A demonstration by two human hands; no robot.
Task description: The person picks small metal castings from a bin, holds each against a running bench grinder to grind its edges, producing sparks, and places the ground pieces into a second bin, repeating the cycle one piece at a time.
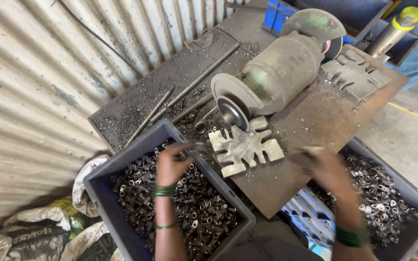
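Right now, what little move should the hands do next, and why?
Probably the left hand should carry its small metal piece over to the grinder wheel. It has lifted the piece just above the left bin of similar parts, and the wheel sits close beside it. The right hand is blurred over the bench.

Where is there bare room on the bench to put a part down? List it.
The rusty plate is bare between the grinder and the right hand, and along its near edge below the notched guide. Crowded: the dark tray with rods and filings, and both bins of metal parts, the left bin under the left hand and the right bin.
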